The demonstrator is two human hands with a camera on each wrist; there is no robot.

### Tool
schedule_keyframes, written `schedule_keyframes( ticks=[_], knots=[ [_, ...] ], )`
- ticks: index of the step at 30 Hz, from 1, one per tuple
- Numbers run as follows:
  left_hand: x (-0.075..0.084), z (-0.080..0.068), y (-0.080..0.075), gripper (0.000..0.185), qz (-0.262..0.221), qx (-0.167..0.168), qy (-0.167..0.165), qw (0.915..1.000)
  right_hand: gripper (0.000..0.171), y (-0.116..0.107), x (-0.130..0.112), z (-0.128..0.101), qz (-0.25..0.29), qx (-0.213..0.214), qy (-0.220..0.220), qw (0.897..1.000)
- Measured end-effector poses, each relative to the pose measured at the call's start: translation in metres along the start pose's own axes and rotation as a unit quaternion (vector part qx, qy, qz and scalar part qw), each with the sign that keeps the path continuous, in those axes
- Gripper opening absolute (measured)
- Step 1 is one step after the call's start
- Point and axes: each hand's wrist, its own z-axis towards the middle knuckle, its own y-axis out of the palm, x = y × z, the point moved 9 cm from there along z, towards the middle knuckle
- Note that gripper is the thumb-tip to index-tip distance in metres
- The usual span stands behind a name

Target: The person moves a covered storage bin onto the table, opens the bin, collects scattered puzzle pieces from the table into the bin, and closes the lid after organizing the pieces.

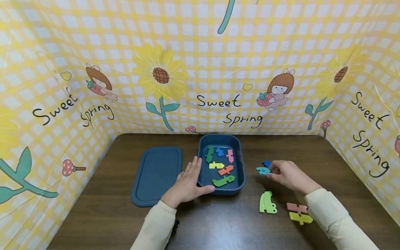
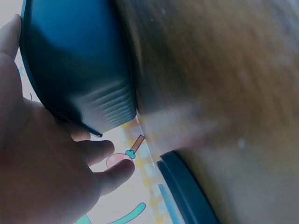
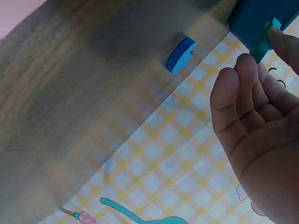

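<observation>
Teal pinched piece: one, clasped in the right hand (image 1: 289, 175) grip, teal puzzle piece (image 1: 263, 170).
Tub pieces: six, in the dark blue plastic tub (image 1: 239, 180).
Left hand (image 1: 186, 184): grip released, resting flat against the tub.
Loose worktop pieces: four.

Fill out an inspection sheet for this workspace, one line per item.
Surface: dark wooden table.
Job's things: blue tray holding six coloured puzzle pieces; teal piece pinched in the right hand; blue piece lying on the table just behind it.
Clutter: blue lid left of the tray; green piece, pink piece and yellow piece loose on the table at the right.
Grippers: left hand rests against the tray's left wall, thumb along its front; right hand holds the teal piece.
Cables: nothing seen.
Surroundings: yellow checked backdrop printed with sunflowers and "Sweet Spring" on three sides.
</observation>
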Motion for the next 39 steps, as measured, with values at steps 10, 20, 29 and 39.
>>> schedule_keyframes(
  ticks=[10,20,29,39],
  knots=[
    [-0.001,0.0,0.001,0.111,0.004,0.0,-0.002,1.0,0.015,-0.005,-0.012,0.005,-0.003,0.013,-0.023,1.0],
    [-0.003,0.001,0.002,0.111,0.006,0.001,-0.003,1.0,0.012,-0.013,-0.021,0.011,-0.021,0.024,-0.032,0.999],
    [-0.002,0.0,0.0,0.111,0.005,0.0,-0.003,1.0,0.011,-0.015,-0.03,0.019,-0.024,0.025,-0.038,0.999],
    [0.0,0.0,-0.001,0.11,0.004,0.001,-0.001,1.0,0.013,-0.014,-0.033,0.027,-0.013,0.016,-0.026,0.999]
  ],
)
